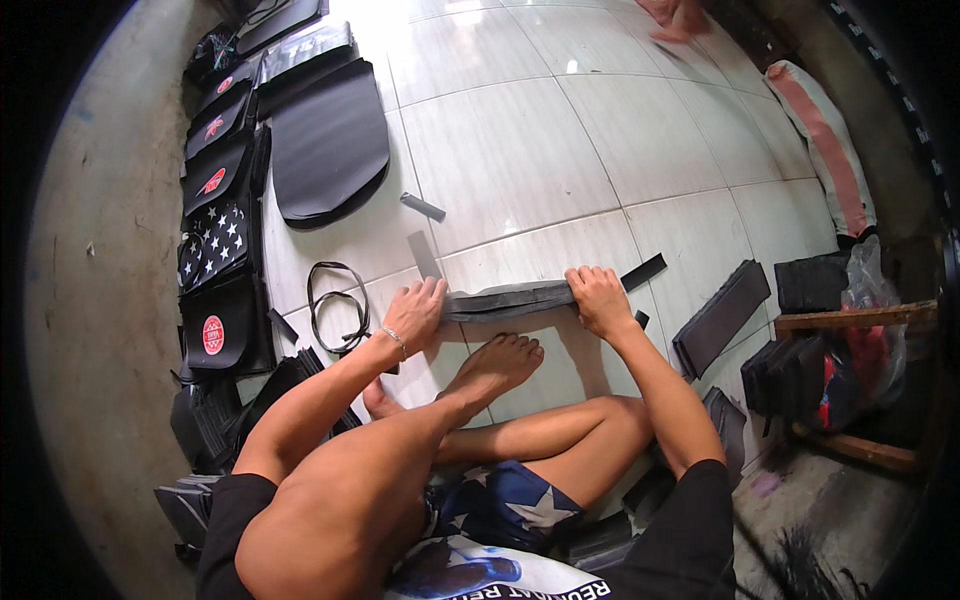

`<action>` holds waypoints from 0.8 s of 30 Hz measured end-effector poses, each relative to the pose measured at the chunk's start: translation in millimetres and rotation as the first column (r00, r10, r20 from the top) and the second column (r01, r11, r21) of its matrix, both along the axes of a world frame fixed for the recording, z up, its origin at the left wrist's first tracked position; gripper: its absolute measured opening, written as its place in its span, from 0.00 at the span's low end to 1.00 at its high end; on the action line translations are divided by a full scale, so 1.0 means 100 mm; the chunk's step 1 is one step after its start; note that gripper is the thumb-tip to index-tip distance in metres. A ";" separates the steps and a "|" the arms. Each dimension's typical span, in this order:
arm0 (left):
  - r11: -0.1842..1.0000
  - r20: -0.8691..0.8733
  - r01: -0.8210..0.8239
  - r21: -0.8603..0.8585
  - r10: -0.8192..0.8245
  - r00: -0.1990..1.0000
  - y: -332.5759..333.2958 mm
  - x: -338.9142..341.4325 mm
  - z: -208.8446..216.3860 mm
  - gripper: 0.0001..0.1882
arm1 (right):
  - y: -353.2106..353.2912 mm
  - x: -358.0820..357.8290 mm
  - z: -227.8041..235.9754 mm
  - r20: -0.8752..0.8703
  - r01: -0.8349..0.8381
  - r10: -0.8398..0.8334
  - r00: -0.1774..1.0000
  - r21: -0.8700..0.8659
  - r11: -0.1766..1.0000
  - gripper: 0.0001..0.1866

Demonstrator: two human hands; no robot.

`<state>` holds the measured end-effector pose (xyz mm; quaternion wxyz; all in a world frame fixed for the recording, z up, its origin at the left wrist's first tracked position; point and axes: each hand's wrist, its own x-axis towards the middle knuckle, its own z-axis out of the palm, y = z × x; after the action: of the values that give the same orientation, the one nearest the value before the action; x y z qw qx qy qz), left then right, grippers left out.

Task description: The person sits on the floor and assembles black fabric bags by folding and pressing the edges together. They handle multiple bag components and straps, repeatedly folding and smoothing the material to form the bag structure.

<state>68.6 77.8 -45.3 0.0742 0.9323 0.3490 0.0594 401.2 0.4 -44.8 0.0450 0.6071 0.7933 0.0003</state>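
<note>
A long, narrow bundle of dark grey strips (510,301) is stretched level between my two hands, just above the tiled floor. My left hand (416,310), with a bracelet at the wrist, is closed round its left end. Fingers of my right hand (599,299) are curled over the right end. The strips look layered and bow slightly at the middle. My bare foot (497,366) rests on the floor just below the bundle. Close to my right hand, a short black strip (643,272) lies on the tiles.
Black flaps with printed emblems (222,255) line the left wall, beside a stack of rounded black sheets (330,145). A coiled black cord (338,305) lies left. Rectangular black pieces (722,318) and a wooden frame (856,316) stand right. Another person's foot (678,20) shows far off.
</note>
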 end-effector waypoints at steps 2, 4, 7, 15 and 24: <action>0.986 -0.101 -0.021 -0.163 0.004 0.995 0.13 -0.02 -0.02 0.16 | 0.06 0.10 -0.05 -0.035 -0.036 0.035 0.999 -0.018 0.999 0.20; 0.982 -0.130 -0.029 -0.185 0.005 0.991 0.15 -0.05 0.03 0.15 | 0.05 0.16 -0.09 -0.118 -0.047 0.043 0.992 -0.032 0.998 0.20; 0.978 -0.113 -0.046 -0.204 0.023 0.993 0.15 0.00 0.16 0.15 | 0.03 0.20 -0.06 -0.165 -0.034 0.024 0.986 -0.061 0.998 0.19; 0.978 -0.078 0.028 -0.206 -0.045 0.996 0.24 -0.07 -0.01 0.09 | 0.02 0.27 -0.19 -0.282 0.041 -0.074 0.957 -0.121 0.992 0.16; 0.853 -0.261 0.119 -0.508 -0.284 0.923 0.84 0.19 0.26 0.25 | 0.21 0.39 0.27 -0.398 0.114 -0.378 0.836 -0.548 0.828 0.25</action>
<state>87.9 162.2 -19.0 0.2512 0.9125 0.2592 -0.1927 440.3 21.2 -17.6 -0.0013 0.6539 0.6619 -0.3665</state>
